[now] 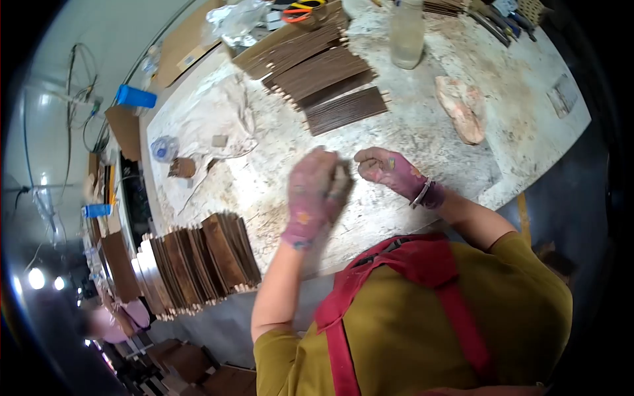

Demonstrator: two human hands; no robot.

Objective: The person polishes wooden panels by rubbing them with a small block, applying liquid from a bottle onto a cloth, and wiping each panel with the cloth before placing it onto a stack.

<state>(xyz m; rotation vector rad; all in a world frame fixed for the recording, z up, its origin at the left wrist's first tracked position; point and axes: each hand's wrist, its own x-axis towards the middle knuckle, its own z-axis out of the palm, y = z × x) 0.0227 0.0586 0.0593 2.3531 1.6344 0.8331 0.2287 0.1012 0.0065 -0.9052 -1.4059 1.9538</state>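
Note:
Over the middle of the table, my left hand [312, 193], in a stained pink-purple glove, is blurred, and its fingertips are hidden. To its right, my right hand [391, 173] wears a similar glove; its fingers are curled together, and anything in them is too small or hidden to name. The hands are apart. Just beyond them lies a dark brown ridged slat piece [347, 111] with light pegs at its ends. More brown slats [317, 69] lie overlapped behind it. A row of upright brown slats [198, 261] stands at the table's near left edge.
A white cloth [221, 115] and a clear bottle [164, 149] lie at left. Farther back are a bottle of cloudy liquid [406, 36], orange-handled scissors [298, 10] and tools [492, 25]. A stained rag [460, 109] is at right. Another person [119, 321] is at lower left.

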